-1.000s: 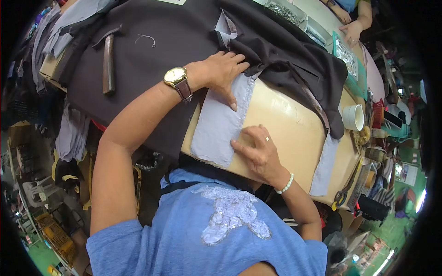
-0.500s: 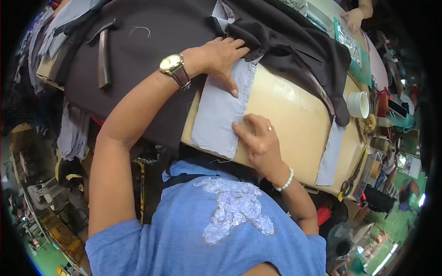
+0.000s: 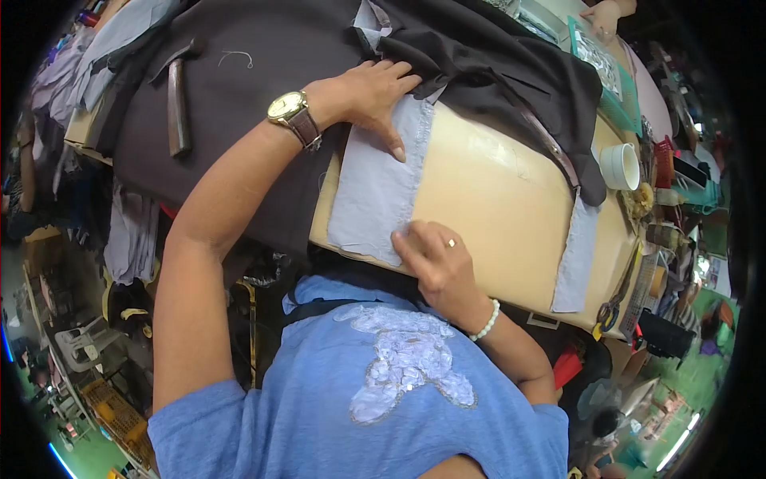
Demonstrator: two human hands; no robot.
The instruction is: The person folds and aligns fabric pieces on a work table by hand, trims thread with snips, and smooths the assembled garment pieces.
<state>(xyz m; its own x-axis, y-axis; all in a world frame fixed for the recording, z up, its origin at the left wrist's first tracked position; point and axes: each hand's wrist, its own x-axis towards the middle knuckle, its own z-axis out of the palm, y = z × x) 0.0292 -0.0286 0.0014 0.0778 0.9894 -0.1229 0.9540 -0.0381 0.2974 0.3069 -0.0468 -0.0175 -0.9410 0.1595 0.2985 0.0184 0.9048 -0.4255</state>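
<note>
A strip of light grey cloth [image 3: 371, 199] with a frayed right edge lies on the cream-coloured board [image 3: 487, 215]. Its upper end runs under dark brown fabric [image 3: 511, 72]. My left hand [image 3: 375, 92] lies with fingers spread, pressing where the dark fabric meets the strip; its thumb rests on the grey cloth. At the strip's lower right corner is my right hand [image 3: 435, 263], fingers curled and closed on the edge by the thumb. A second grey cloth piece [image 3: 576, 259] hangs from the dark fabric at the right.
A hammer [image 3: 177, 108] and a loose thread [image 3: 237, 57] lie on the dark fabric at the left. Along the right are a white cup [image 3: 619, 168], scissors [image 3: 610, 311] and a green tray [image 3: 602, 76]. Another person's hand [image 3: 604, 17] is at the top right.
My right hand has slid down along the strip's right edge towards its lower corner. My left hand stays pressed in place on the cloth. The view has shifted slightly.
</note>
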